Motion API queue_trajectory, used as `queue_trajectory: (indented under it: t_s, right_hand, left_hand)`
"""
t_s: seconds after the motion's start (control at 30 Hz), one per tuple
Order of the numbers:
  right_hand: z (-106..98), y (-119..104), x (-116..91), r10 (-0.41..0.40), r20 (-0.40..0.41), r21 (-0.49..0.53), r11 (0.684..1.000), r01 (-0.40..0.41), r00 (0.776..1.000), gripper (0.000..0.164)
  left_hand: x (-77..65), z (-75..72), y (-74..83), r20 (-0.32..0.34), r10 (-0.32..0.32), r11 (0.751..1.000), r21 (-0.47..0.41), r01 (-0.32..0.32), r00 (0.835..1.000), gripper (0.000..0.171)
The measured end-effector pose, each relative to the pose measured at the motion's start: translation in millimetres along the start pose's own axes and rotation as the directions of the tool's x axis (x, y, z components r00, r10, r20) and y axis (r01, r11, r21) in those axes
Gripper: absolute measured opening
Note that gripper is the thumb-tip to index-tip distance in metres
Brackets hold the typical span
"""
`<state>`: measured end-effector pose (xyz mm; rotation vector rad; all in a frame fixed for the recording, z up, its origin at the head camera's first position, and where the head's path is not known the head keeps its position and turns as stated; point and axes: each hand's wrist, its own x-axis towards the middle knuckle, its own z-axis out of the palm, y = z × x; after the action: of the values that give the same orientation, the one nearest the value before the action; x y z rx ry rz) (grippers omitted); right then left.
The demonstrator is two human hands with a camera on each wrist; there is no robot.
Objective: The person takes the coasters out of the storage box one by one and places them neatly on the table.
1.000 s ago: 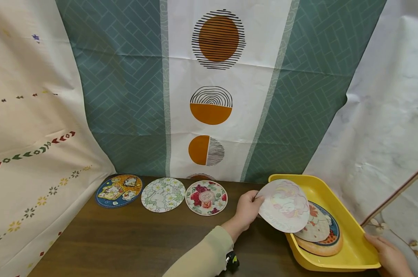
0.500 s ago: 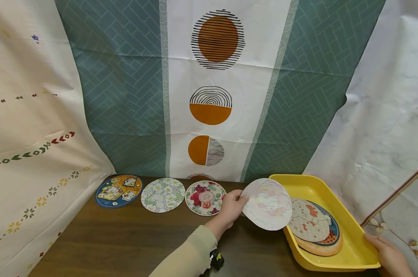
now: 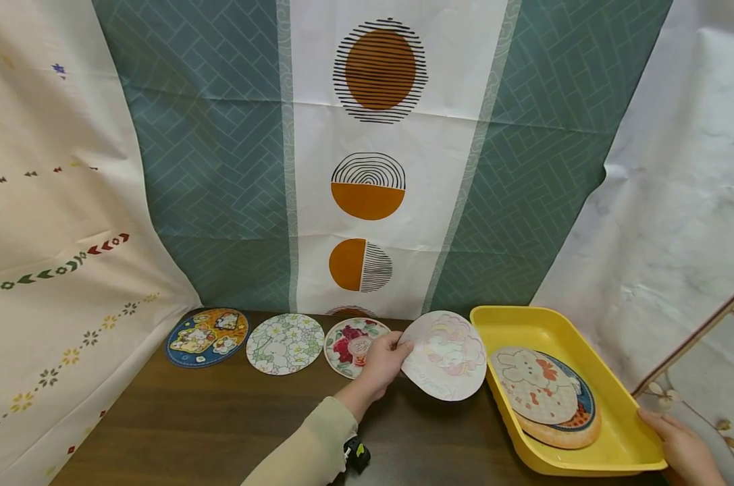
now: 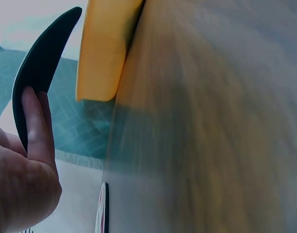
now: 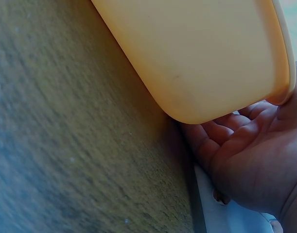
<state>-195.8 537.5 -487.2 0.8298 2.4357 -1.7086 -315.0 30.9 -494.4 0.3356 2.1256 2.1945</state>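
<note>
My left hand (image 3: 383, 363) pinches a white round coaster (image 3: 444, 356) with a pink unicorn print by its left edge. The coaster is held tilted over the table between the yellow tray and the row of laid coasters; its dark underside shows in the left wrist view. My right hand (image 3: 685, 445) grips the near right corner of the yellow tray (image 3: 525, 317), thumb at the rim and fingers against the outer wall in the right wrist view. Inside the tray lies a pile with a rabbit-print coaster (image 3: 533, 388) on top, a blue-rimmed one and a bread-coloured one beneath.
Along the back of the brown table (image 3: 221, 425) lie three coasters: a blue-and-orange one (image 3: 207, 337), a green floral one (image 3: 285, 344) and a rose one (image 3: 348, 341), partly covered by my left hand. Patterned cloths (image 3: 221, 169) hang behind and at both sides.
My left hand has carried the unicorn coaster leftward from over the tray to beside the rose coaster, uncovering the rabbit coaster. My right hand has stayed on the tray.
</note>
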Motion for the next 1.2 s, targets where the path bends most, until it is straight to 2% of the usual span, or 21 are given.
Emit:
queue_trajectory:
  t_s: [0.27, 0.5, 0.7, 0.9, 1.0, 1.2]
  right_hand:
    - [-2.1, -4.1, 1.2, -0.017, 0.06, 0.021, 1.0, 0.016, 0.998, 0.065]
    - [-1.3, -3.9, 1.7, -0.013, 0.029, 0.036, 0.999, 0.012, 0.999, 0.063]
    - [-1.0, -1.0, 1.1, 0.001, -0.013, 0.007, 1.0, -0.001, 1.0, 0.067]
    - [-2.7, 1.2, 2.9, -0.002, -0.004, -0.007, 1.0, 0.002, 1.0, 0.078]
    - [-2.9, 1.4, 3.5, -0.004, -0.003, -0.004, 1.0, 0.004, 1.0, 0.077]
    - [-1.8, 1.2, 2.3, -0.011, 0.003, -0.012, 1.0, 0.011, 1.0, 0.076]
  left_hand:
    - [-4.9, -24.2, -2.3, -0.025, 0.024, 1.0, 0.003, -0.024, 0.999, 0.027]
    - [-6.5, -47.9, -1.3, -0.053, 0.041, 0.999, 0.01, -0.041, 0.998, 0.027]
    - [-10.8, -67.6, 5.0, -0.038, 0.047, 0.999, 0.019, -0.046, 0.998, 0.027]
    - [-13.8, -85.1, 7.7, -0.056, 0.041, 0.999, 0.02, -0.04, 0.998, 0.023]
    - [-13.8, -92.1, 6.2, -0.072, 0.033, 0.999, 0.013, -0.032, 0.997, 0.023]
    - [-17.4, -106.6, 5.7, -0.071, 0.026, 1.0, 0.02, -0.024, 0.997, 0.037]
